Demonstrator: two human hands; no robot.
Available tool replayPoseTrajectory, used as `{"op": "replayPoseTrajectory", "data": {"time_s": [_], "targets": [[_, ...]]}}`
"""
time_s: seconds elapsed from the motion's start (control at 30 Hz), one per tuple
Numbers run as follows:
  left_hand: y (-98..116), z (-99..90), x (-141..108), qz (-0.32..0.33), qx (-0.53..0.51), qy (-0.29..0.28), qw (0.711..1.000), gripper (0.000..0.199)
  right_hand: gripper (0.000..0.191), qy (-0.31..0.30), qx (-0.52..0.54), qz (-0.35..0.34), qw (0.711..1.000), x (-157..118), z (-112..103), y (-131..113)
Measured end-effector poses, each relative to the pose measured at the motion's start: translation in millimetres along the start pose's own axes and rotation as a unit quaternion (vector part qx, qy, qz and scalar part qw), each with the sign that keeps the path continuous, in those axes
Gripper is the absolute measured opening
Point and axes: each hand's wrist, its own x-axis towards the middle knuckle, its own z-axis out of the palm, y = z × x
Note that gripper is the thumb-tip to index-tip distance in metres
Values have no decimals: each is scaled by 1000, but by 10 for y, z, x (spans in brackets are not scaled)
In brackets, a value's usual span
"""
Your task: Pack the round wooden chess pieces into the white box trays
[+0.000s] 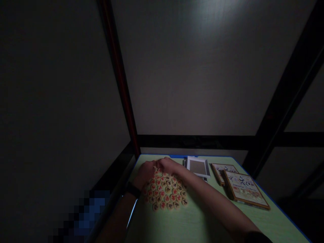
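Many round, pale Chinese chess pieces point(162, 193) with red or black characters lie flat and close together on the green table. My left hand point(146, 172), with a dark band on its wrist, reaches along their left side to the far end of the group. From the right, my right hand point(165, 164) comes across to the same spot, and the two hands nearly meet. The fingers of both look curled inward around the farthest pieces. In the dim light their fingertips are hard to see, and whatever they grip is hidden.
A white-framed flat box point(198, 166) lies behind my right forearm. Two printed box-like cases point(246, 187) overlap at the right of the table point(174, 226), which has a blue edge. Grey panel walls point(192, 84) stand behind it and to the left.
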Motion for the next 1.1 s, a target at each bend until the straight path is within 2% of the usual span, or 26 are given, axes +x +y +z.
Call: {"op": "replayPoseTrajectory", "data": {"time_s": [0.23,0.43,0.57,0.77,0.93,1.1], "targets": [[-97,8,39,-60,7,3,998,28,25,-5,43,-1,999,47,14,152],[-136,25,-1,-55,-9,-2,998,28,27,-3,-11,18,1000,-28,-48,219],[-140,53,-25,-58,-11,20,998,28,23,-19,-51,30,998,-79,-91,155],[16,44,-38,-17,-12,53,998,29,28,-49,-71,24,996,-111,-163,74],[160,23,-39,-12,15,44,999,27,31,-70,-70,30,995,-157,-239,155],[218,14,-19,-20,48,24,998,31,28,-54,-82,58,993,-170,-263,191]]}}
